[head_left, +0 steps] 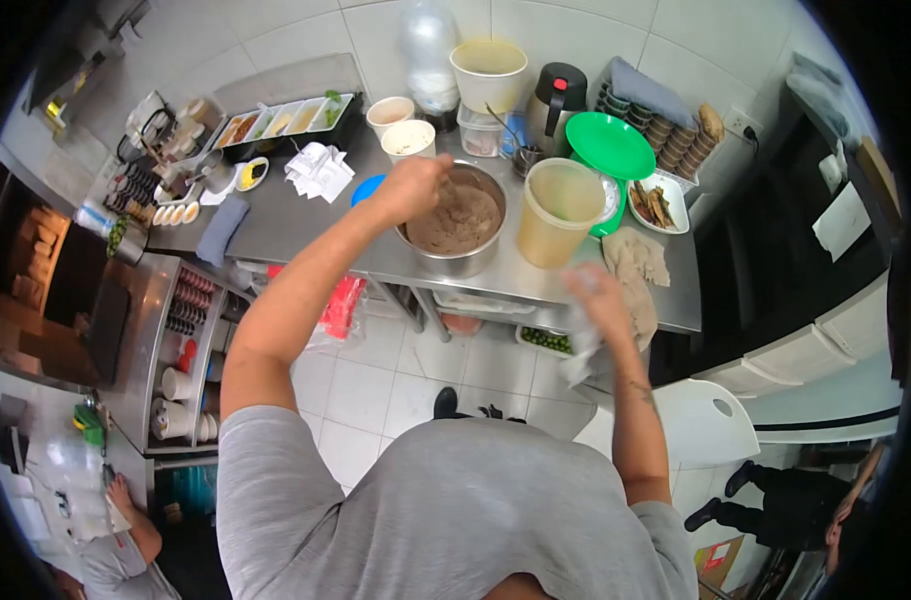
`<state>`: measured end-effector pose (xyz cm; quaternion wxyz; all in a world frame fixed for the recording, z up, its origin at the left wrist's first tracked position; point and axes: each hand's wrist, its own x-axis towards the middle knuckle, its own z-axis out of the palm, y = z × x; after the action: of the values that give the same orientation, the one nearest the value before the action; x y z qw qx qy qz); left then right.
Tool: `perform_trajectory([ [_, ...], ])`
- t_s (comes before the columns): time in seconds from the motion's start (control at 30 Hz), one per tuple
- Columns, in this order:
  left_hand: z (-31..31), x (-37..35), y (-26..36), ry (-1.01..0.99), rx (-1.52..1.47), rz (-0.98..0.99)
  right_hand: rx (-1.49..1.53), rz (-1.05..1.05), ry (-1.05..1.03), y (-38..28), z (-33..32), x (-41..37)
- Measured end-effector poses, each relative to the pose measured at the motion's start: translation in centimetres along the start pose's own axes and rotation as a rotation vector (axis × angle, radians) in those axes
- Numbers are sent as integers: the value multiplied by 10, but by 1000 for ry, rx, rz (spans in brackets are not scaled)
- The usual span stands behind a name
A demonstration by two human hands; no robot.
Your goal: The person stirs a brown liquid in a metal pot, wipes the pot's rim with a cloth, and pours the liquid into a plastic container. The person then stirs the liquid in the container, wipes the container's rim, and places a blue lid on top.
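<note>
A steel bowl (456, 262) with a brown, paste-like mixture (461, 222) stands on the steel counter (351, 235). My left hand (416, 188) is over the bowl's left rim, fingers closed; what they hold, if anything, is too small to make out. To the right of the bowl stands a yellowish plastic tub (556, 215). My right hand (596, 290) is in front of that tub, blurred, closed on a whitish cloth or plastic piece (581, 345) that hangs down. A beige cloth (631, 265) lies just beyond it at the counter's right end.
Behind the bowl are white tubs (408, 139) and a thermos (558, 100). A green plate (611, 145) and a dish of brown strips (661, 205) are at right. A white chair (711, 420) stands below. Other people are at lower left (126, 560) and lower right (796, 505).
</note>
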<state>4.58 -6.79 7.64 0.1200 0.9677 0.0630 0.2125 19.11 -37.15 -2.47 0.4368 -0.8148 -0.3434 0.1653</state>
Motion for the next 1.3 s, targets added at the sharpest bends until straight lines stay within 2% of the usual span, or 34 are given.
perform_trajectory([
  [0.03,-3,-2,0,-64,8,20,133,-15,-200,-37,15,-6],
  [0.1,-14,-6,-2,-193,23,56,77,-277,-104,-38,69,6],
  [0.17,-31,-8,-9,-289,153,29,41,-93,33,-72,102,12],
  [0.2,-38,-8,-13,-339,221,15,-6,-135,110,-79,114,16],
  [0.27,-31,-8,-31,-195,259,12,-97,-215,264,-84,134,24],
  [0.3,-27,-9,-41,-124,279,11,-58,-204,235,-85,139,27],
  [0.43,2,-4,-40,80,149,-55,11,-136,181,-92,150,34],
  [0.57,12,-7,-37,-63,-68,34,11,-76,213,-98,157,39],
  [0.67,-31,-8,-27,-292,17,76,-4,-124,299,-90,166,48],
  [0.77,-42,3,-43,-318,255,-16,5,-127,325,-95,165,50],
  [0.9,-24,24,-67,-104,292,-4,-54,-112,334,-87,171,57],
  [1.0,8,29,-67,73,124,3,-31,-81,300,-82,172,59],
  [1.17,6,18,-50,-138,3,40,20,-120,288,-67,174,65],
  [1.27,-23,15,-57,-245,129,6,111,-259,250,-48,174,72],
  [1.3,-28,17,-63,-247,215,-40,143,-235,226,-51,169,70],
])
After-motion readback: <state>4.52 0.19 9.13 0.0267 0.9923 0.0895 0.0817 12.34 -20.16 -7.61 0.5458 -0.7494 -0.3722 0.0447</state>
